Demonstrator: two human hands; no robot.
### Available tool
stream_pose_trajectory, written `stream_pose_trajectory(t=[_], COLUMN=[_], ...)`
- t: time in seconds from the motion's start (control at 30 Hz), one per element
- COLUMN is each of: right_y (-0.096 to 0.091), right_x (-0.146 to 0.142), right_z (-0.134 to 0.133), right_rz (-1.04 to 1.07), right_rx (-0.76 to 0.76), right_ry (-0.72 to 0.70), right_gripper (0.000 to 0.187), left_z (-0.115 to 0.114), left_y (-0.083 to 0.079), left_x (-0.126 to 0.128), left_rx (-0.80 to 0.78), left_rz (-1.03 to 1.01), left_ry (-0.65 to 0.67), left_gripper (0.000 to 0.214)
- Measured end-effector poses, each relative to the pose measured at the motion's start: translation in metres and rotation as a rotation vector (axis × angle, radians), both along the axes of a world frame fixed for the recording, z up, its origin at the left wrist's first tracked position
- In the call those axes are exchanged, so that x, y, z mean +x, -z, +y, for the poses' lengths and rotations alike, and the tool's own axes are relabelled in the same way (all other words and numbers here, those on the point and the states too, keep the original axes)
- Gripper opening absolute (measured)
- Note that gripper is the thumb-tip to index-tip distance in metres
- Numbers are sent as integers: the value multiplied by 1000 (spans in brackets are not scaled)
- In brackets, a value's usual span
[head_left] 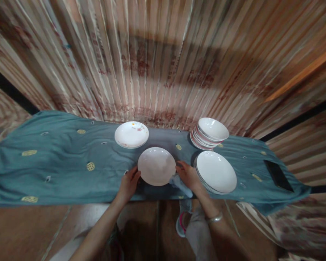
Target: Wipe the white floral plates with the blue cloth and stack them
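A white plate [156, 165] is held between both hands just above the teal cloth [65, 159]. My left hand [129, 184] grips its left rim with curled fingers. My right hand [188, 174] is closed on the right rim and also pins a pale cloth [180, 185] that hangs below the plate. A white plate with a small flower print [131, 134] lies just behind. To the right, a stack of white plates [216, 172] sits close to my right hand, and a stack of red-rimmed bowls [209, 133] stands behind it.
The teal cloth covers a low surface along a striped fabric wall [163, 65]. A dark phone [278, 175] lies on the cloth at the far right. Brown tiled floor [24, 228] runs in front. My shoe [181, 222] shows below.
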State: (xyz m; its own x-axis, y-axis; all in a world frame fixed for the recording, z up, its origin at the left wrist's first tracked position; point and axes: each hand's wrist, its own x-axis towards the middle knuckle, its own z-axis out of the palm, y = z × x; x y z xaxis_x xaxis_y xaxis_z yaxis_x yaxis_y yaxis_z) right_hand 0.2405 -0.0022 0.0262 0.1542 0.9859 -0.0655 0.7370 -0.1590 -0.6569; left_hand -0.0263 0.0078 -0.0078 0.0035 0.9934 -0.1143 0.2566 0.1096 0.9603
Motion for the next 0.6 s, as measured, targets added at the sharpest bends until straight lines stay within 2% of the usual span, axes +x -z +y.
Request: stream_pose_trajectory(t=[0.07, 0.17, 0.23, 0.3, 0.37, 0.43, 0.53, 0.6], right_y=[-4, -3, 5, 14, 23, 26, 23, 18], right_x=[-3, -12, -20, -27, -31, -33, -34, -39], right_z=[-2, 5, 15, 25, 33, 36, 31, 26], right_rz=[16, 225, 403, 519, 474, 307, 55, -23], right_rx=[129, 305, 339, 298, 300, 386, 563, 620], right_ry=[36, 51, 46, 25, -15, -54, -144, -261], right_gripper=[40, 44, 46, 48, 47, 45, 41, 40], left_z=[-1, -1, -2, -2, -3, -3, -5, -5], left_y=[-1, -4, -6, -7, -7, -6, -5, -4], left_x=[2, 3, 4, 4, 4, 4, 3, 3], left_rx=[-1, -15, -26, -41, -50, -48, -26, -16], left_rz=[3, 23, 37, 24, -6, -20, 17, 42], left_ry=[-7, -30, -41, -44, -39, -33, -25, -22], left_gripper=[50, 49, 48, 48, 47, 46, 44, 46])
